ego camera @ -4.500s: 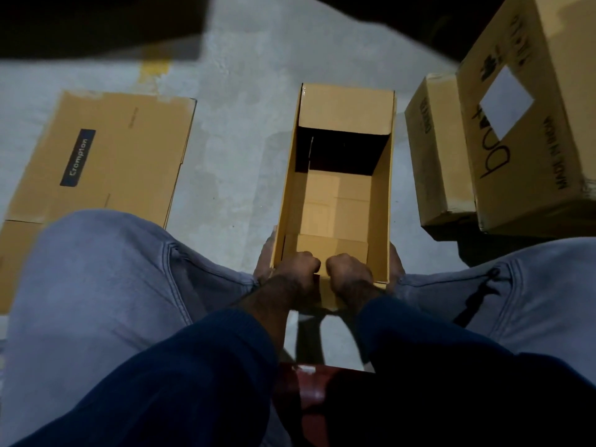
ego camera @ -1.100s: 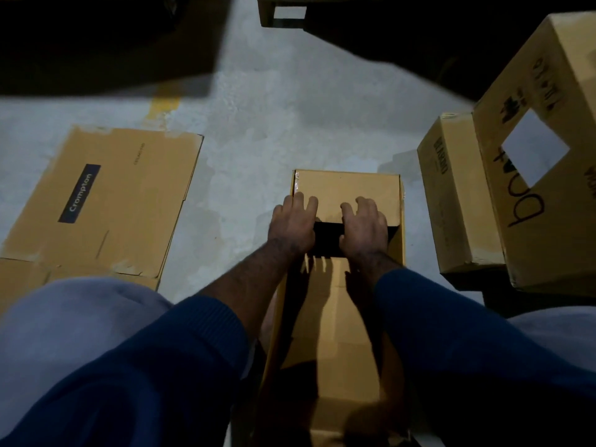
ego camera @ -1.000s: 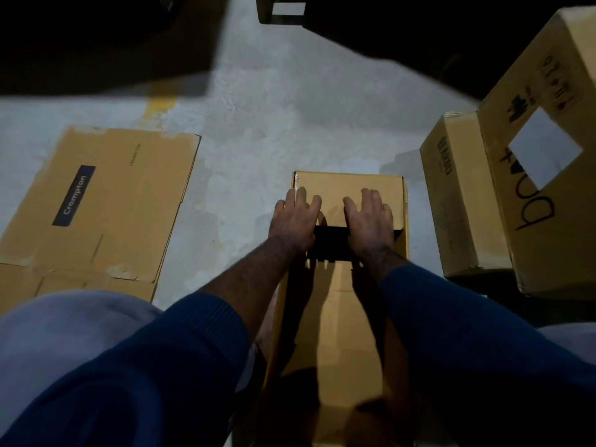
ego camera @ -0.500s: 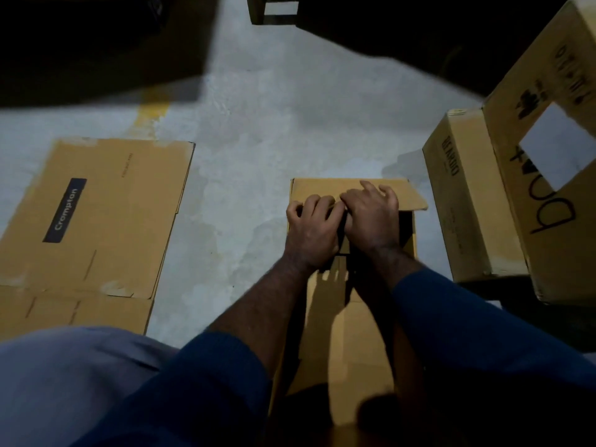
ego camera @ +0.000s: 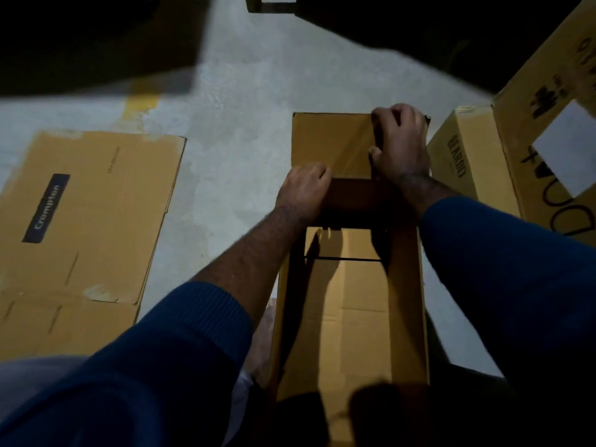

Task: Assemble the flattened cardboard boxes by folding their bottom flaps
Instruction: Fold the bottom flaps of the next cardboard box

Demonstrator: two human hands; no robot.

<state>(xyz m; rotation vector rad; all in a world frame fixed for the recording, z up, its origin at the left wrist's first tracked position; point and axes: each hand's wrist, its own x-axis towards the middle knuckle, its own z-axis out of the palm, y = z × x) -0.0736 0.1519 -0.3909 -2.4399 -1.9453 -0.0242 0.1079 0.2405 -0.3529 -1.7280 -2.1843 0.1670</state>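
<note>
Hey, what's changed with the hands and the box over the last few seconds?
Both hands left the near end of the open box and went to its far flap. In the last half second they parted: the right hand slid to the flap's right edge and grips it, the left hand dropped to its near left corner. The flattened box and the boxes on the right stayed put.
</note>
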